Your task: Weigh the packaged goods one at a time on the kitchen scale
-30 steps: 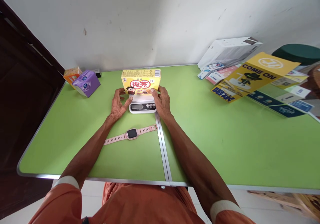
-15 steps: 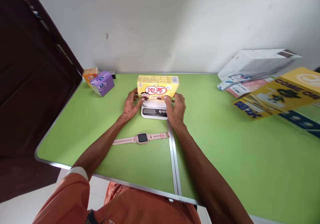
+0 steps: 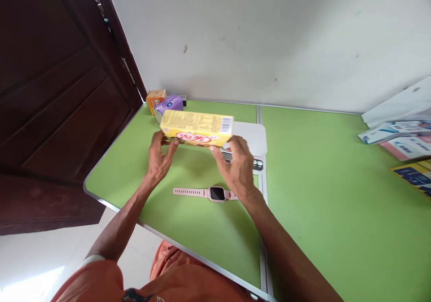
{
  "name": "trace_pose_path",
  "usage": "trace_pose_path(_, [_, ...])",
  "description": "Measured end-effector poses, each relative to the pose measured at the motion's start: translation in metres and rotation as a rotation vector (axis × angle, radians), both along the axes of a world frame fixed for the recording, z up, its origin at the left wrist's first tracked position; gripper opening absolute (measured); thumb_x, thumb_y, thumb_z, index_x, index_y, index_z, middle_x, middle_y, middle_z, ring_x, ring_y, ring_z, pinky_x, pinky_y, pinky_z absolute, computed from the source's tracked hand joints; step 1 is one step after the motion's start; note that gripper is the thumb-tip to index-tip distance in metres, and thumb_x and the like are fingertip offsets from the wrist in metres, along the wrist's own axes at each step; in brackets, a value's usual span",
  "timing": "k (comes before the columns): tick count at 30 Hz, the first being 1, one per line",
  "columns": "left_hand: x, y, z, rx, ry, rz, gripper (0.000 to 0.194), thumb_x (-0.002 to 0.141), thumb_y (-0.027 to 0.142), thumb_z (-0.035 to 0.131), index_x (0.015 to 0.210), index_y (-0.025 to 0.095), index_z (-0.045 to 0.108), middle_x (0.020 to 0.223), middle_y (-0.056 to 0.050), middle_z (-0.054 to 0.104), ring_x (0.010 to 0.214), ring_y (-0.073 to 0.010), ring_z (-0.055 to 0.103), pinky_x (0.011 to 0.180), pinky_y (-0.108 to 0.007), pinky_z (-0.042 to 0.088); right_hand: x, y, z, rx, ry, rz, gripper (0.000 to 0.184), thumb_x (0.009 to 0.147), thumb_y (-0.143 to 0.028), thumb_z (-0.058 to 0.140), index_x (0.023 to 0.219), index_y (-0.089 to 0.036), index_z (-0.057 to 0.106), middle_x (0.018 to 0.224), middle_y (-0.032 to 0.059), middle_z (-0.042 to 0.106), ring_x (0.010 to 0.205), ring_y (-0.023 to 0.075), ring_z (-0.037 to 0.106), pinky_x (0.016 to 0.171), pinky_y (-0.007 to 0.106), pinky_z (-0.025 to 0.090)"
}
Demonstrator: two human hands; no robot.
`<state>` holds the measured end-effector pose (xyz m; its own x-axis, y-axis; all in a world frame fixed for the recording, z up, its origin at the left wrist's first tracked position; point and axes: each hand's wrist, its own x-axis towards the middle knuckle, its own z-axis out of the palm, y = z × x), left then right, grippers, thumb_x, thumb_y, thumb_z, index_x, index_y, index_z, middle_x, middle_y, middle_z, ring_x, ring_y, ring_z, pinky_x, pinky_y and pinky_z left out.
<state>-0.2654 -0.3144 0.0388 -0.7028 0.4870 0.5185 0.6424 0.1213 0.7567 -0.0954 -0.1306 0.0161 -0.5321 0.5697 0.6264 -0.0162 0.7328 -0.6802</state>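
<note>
Head view: hands [image 3: 160, 159] [image 3: 238, 169] hold a yellow box [image 3: 197, 127], contents hidden.

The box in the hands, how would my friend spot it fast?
Look over the green table to the left hand and right hand. Held between them is a yellow box. Unlike the purple box and orange box beyond, it shows a red-and-white oval.

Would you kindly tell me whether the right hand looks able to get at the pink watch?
Probably not without letting go: the right hand and left hand hold the yellow box between them. Otherwise the way seems free, as the pink watch lies nearby on the green table.
</note>
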Motion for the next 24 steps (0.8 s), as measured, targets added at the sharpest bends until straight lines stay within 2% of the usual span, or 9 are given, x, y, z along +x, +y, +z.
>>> trace_pose_path(3, [-0.003, -0.052, -0.012, -0.055, -0.048, 0.127, 0.052, 0.101, 0.067, 0.076, 0.129, 0.024, 0.067, 0.124, -0.013, 0.077, 0.106, -0.0280, 0.079, 0.092, -0.043, 0.069, -0.027, -0.026, -0.009, -0.028, -0.055, 0.168, 0.043, 0.113, -0.056, 0.063, 0.140, -0.024, 0.073, 0.129, 0.0179, 0.075, 0.116, 0.0380, 0.073, 0.097, 0.057, 0.069])
trace_pose_path(5, [-0.010, -0.077, -0.021, -0.110, -0.093, 0.202, 0.052, 0.098, 0.065, 0.077, 0.128, 0.023, 0.067, 0.122, -0.013, 0.078, 0.104, -0.0281, 0.079, 0.092, -0.044, 0.068, -0.046, -0.040, -0.015, -0.042, -0.150, 0.239, 0.040, 0.112, -0.048, 0.067, 0.141, -0.022, 0.073, 0.124, 0.0170, 0.074, 0.114, 0.0371, 0.074, 0.100, 0.056, 0.068])
trace_pose_path(9, [-0.032, -0.099, -0.032, -0.221, -0.141, 0.315, 0.050, 0.093, 0.056, 0.078, 0.126, 0.020, 0.065, 0.127, -0.015, 0.076, 0.109, -0.0298, 0.078, 0.100, -0.048, 0.067, -0.083, -0.062, -0.018, -0.092, -0.432, 0.302, 0.030, 0.108, -0.030, 0.075, 0.135, -0.016, 0.074, 0.116, 0.0148, 0.072, 0.105, 0.0317, 0.076, 0.101, 0.047, 0.066])
trace_pose_path(12, [-0.051, -0.098, -0.037, -0.284, -0.137, 0.366, 0.055, 0.088, 0.050, 0.083, 0.130, 0.019, 0.062, 0.136, -0.018, 0.073, 0.124, -0.0342, 0.076, 0.111, -0.053, 0.064, -0.108, -0.073, -0.015, -0.161, -0.534, 0.330, 0.027, 0.109, -0.023, 0.071, 0.135, -0.014, 0.073, 0.121, 0.0151, 0.072, 0.099, 0.0269, 0.076, 0.097, 0.042, 0.066])
trace_pose_path(17, [-0.080, -0.079, -0.036, -0.356, -0.095, 0.475, 0.091, 0.078, 0.043, 0.094, 0.152, 0.018, 0.047, 0.155, -0.024, 0.064, 0.149, -0.0405, 0.064, 0.127, -0.058, 0.054, -0.144, -0.082, -0.014, -0.248, -0.497, 0.344, 0.043, 0.109, -0.021, 0.068, 0.152, -0.015, 0.065, 0.132, 0.0175, 0.072, 0.114, 0.0296, 0.077, 0.105, 0.045, 0.065])
trace_pose_path(19, [-0.090, -0.067, -0.029, -0.441, -0.094, 0.527, 0.090, 0.079, 0.042, 0.093, 0.152, 0.016, 0.047, 0.155, -0.026, 0.064, 0.151, -0.0438, 0.063, 0.129, -0.062, 0.050, -0.152, -0.083, -0.017, -0.303, -0.448, 0.383, 0.053, 0.107, -0.022, 0.069, 0.159, -0.018, 0.060, 0.141, 0.0179, 0.071, 0.121, 0.0303, 0.076, 0.107, 0.046, 0.066])
trace_pose_path(21, [-0.100, -0.055, -0.023, -0.520, -0.098, 0.563, 0.081, 0.081, 0.042, 0.090, 0.146, 0.016, 0.050, 0.153, -0.027, 0.066, 0.150, -0.0469, 0.062, 0.129, -0.066, 0.048, -0.152, -0.081, -0.020, -0.326, -0.411, 0.418, 0.061, 0.105, -0.023, 0.072, 0.164, -0.020, 0.057, 0.148, 0.0182, 0.070, 0.126, 0.0309, 0.075, 0.113, 0.050, 0.065])
trace_pose_path(24, [-0.112, -0.044, -0.020, -0.587, -0.088, 0.581, 0.065, 0.083, 0.044, 0.084, 0.134, 0.016, 0.054, 0.144, -0.027, 0.069, 0.144, -0.0505, 0.064, 0.125, -0.070, 0.049, -0.133, -0.074, -0.025, -0.286, -0.393, 0.451, 0.061, 0.105, -0.028, 0.076, 0.163, -0.019, 0.058, 0.149, 0.0178, 0.070, 0.128, 0.0298, 0.075, 0.120, 0.052, 0.062])
